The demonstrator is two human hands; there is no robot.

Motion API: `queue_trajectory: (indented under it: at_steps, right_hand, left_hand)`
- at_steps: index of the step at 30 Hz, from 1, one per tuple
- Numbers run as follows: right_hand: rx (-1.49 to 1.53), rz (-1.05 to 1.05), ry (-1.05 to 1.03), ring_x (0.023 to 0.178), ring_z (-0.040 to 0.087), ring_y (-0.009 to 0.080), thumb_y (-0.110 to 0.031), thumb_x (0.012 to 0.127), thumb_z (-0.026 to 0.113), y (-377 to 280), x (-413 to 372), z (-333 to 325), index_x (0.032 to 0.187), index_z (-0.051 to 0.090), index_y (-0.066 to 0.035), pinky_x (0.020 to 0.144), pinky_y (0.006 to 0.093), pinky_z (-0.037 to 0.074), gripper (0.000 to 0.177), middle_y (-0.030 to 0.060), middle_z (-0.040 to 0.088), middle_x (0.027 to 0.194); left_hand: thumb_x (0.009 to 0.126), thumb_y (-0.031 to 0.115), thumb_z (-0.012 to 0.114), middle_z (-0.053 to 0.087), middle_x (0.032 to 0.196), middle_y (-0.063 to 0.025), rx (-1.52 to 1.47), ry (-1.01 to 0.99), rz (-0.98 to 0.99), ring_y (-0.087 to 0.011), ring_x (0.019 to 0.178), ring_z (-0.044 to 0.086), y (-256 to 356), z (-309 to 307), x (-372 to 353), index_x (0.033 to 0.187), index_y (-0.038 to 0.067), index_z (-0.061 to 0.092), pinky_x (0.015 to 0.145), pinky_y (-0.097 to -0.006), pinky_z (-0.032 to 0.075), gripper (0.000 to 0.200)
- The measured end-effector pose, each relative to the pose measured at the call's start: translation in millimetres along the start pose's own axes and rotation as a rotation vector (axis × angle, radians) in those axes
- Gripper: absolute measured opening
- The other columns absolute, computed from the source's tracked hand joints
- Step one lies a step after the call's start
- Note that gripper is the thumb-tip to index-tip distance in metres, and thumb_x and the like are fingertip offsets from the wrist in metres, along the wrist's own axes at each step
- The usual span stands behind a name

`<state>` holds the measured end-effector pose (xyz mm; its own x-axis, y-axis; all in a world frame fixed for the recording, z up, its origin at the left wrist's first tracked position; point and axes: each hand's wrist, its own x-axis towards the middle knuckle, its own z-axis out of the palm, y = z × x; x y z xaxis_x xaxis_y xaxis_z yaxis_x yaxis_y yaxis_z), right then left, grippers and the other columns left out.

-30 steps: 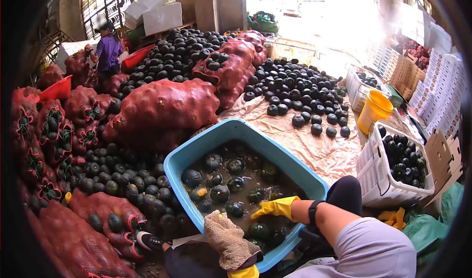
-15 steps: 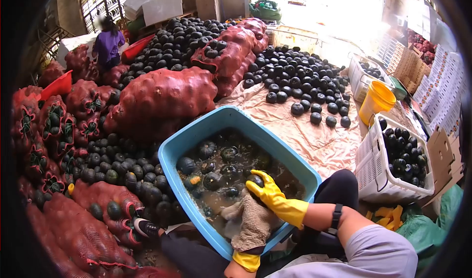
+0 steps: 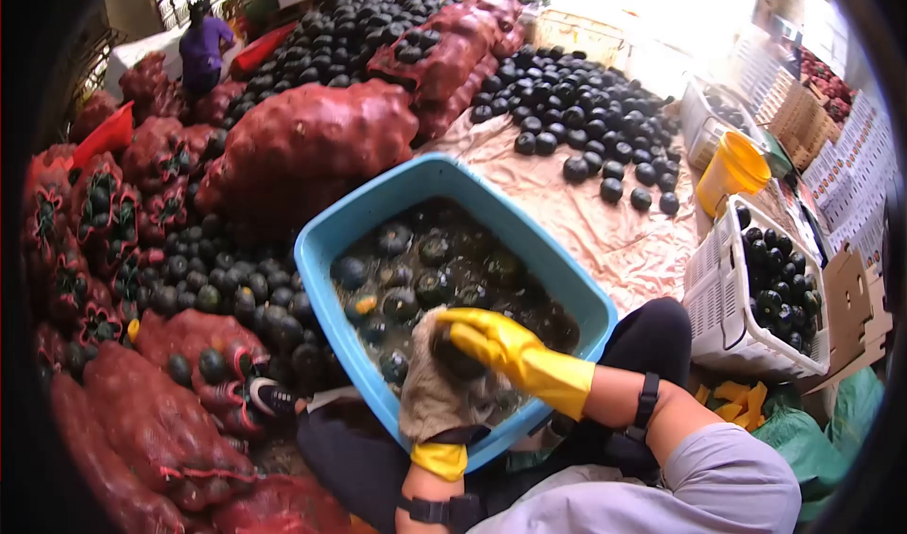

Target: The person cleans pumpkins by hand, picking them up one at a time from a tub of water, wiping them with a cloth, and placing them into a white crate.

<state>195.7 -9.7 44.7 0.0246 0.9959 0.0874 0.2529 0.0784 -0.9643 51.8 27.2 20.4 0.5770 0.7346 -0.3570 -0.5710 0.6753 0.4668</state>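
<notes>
A dark green pumpkin (image 3: 455,356) is held between my hands over the near side of a blue tub (image 3: 316,274). My right hand (image 3: 501,340), in a yellow rubber glove, is closed over its top and far side. My left hand (image 3: 433,378) is wrapped in a wet brown cloth (image 3: 420,402) pressed against the pumpkin's left side; its fingers are hidden, and only the yellow cuff shows. Murky water fills the tub, where several more pumpkins (image 3: 435,287) float with an orange scrap (image 3: 363,305) among them.
Red mesh sacks (image 3: 312,142) and loose pumpkins (image 3: 222,284) crowd the left. More pumpkins (image 3: 576,118) lie on a pale sheet (image 3: 539,222) ahead. At right stand a white crate (image 3: 718,288) of pumpkins and a yellow bucket (image 3: 732,175). A person in purple (image 3: 202,52) is far back left.
Both hands have moved left and slightly up with the pumpkin, out of the water. The cloth now presses against the pumpkin's side. The view has tilted down a little.
</notes>
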Motion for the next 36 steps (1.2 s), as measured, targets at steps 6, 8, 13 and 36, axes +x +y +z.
queue_trajectory:
  at_steps: [6,8,13,36]
  right_hand:
    - [-0.336,-0.289,0.095,0.124,0.067,0.0336,-0.017,0.096,0.079,21,-16,29,0.141,0.068,-0.007,0.108,0.0439,0.053,0.048,0.0185,0.069,0.135]
    - [0.586,0.348,0.041,0.112,0.065,0.0123,-0.021,0.104,0.074,12,-10,22,0.148,0.064,-0.012,0.098,0.0322,0.056,0.047,0.0059,0.067,0.132]
    - [0.185,0.047,0.226,0.119,0.066,0.0246,-0.023,0.103,0.075,47,-8,24,0.165,0.045,-0.014,0.107,0.0382,0.053,0.07,0.0145,0.068,0.131]
    - [0.101,0.253,0.148,0.124,0.066,0.0247,-0.023,0.089,0.092,64,-12,39,0.158,0.042,-0.005,0.108,0.0405,0.055,0.087,0.0142,0.066,0.138]
  left_hand:
    - [0.086,0.018,0.083,0.069,0.125,-0.0146,1.429,-0.109,0.867,-0.033,0.118,0.068,7,-74,11,0.13,0.006,0.062,0.104,-0.0436,0.055,0.051]
    - [0.096,0.022,0.076,0.071,0.13,-0.0146,1.177,-0.098,0.551,-0.0289,0.12,0.07,1,-67,12,0.134,0.005,0.064,0.105,-0.0424,0.056,0.044]
    - [0.104,0.043,0.064,0.075,0.124,-0.0094,-0.079,0.158,0.077,-0.0267,0.113,0.072,-5,-12,4,0.13,0.01,0.07,0.102,-0.0419,0.06,0.042]
    - [0.096,0.027,0.072,0.071,0.096,-0.0076,0.081,0.206,0.345,-0.0213,0.088,0.071,-6,-26,-7,0.105,0.008,0.069,0.08,-0.0346,0.06,0.022]
